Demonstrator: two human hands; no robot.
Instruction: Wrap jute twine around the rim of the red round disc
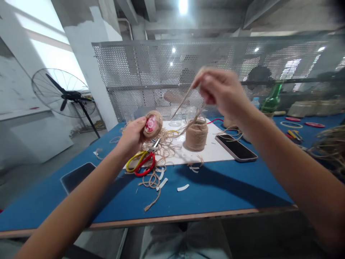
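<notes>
Forearms come in low from both sides, closest to the lens, and meet above the blue worktop (215,187). Left hand (132,138) has its fingers clamped round a ball of jute twine (155,126), red label on its end facing the camera, held just above the worktop, left of centre. Right hand (223,93) is up high, fingers pinched together on a twine strand (183,101) that slants down and left; where it ends cannot be made out. Just right of the ball, a twine-wrapped jar (196,136) stands upright on a white sheet (215,151). Below the ball lie red-and-yellow scissors (141,162) among loose twine ends and white scraps (183,187). A phone (236,147) lies right of the jar, partly on the sheet. A flat dark device (77,176) lies far left. Behind, a green bottle (272,98) and a perforated metal screen (151,68).
</notes>
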